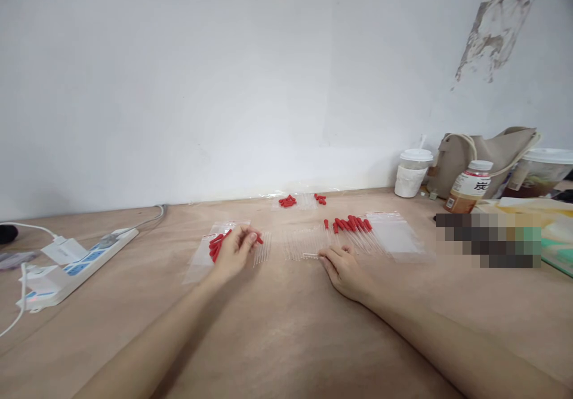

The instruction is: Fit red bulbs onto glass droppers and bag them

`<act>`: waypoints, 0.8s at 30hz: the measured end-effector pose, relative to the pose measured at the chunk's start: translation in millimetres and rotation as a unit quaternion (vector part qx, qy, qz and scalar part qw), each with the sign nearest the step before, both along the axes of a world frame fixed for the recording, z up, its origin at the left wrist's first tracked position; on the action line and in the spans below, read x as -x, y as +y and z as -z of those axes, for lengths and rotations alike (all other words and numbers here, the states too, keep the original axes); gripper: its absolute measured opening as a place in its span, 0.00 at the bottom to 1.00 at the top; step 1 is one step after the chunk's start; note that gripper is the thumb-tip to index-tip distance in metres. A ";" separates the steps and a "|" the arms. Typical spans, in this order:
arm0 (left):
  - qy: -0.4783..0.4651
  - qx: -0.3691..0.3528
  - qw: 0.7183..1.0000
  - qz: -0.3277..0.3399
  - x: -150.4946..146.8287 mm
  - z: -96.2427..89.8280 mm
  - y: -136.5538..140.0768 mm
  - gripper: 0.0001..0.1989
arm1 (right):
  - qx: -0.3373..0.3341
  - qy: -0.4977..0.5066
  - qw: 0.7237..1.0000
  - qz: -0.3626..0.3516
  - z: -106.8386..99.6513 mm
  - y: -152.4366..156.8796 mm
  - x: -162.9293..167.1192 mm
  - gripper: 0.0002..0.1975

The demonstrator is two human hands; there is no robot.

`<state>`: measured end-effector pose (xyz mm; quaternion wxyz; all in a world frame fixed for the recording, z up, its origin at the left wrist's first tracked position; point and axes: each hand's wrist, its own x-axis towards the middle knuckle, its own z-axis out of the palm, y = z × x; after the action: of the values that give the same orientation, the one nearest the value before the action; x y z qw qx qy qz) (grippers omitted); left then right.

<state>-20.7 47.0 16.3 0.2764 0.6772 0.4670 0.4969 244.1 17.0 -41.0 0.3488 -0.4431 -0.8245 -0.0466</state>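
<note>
Head view: droppers sorted beside clear bags

Left hand (236, 249) curls its fingers around a bunch of red-bulbed glass droppers (216, 245), held just over a clear zip bag (202, 257) lying flat on the wooden table (277, 333). Right hand (344, 268) rests palm down, fingers loosely together, fingertips touching a row of bare glass tubes (302, 245). Just beyond lies a fan of assembled droppers (351, 227) beside another clear bag (396, 235). Farther back, a bag of loose red bulbs (297, 200) sits near the wall. A lidded cup (412, 172) and a bottle (468, 186) stand well to the right.
</note>
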 end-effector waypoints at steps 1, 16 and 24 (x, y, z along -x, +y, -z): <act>-0.022 0.011 0.999 0.039 -8.4 6.0 -10.0 0.10 | 0.000 -0.004 1.000 -0.001 -0.2 0.1 0.5 0.11; 0.098 -0.011 0.990 0.099 -42.3 48.3 -36.4 0.10 | 0.010 0.053 0.997 -0.048 -4.7 -7.4 12.0 0.11; 0.167 -0.062 0.980 0.088 -42.5 42.3 -37.0 0.09 | 0.011 0.020 0.998 -0.058 -7.5 -9.9 10.9 0.11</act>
<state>21.9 10.0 -26.0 0.1945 0.8049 0.4133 0.3788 233.2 7.0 -33.4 0.3627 -0.3990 -0.8422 -0.0085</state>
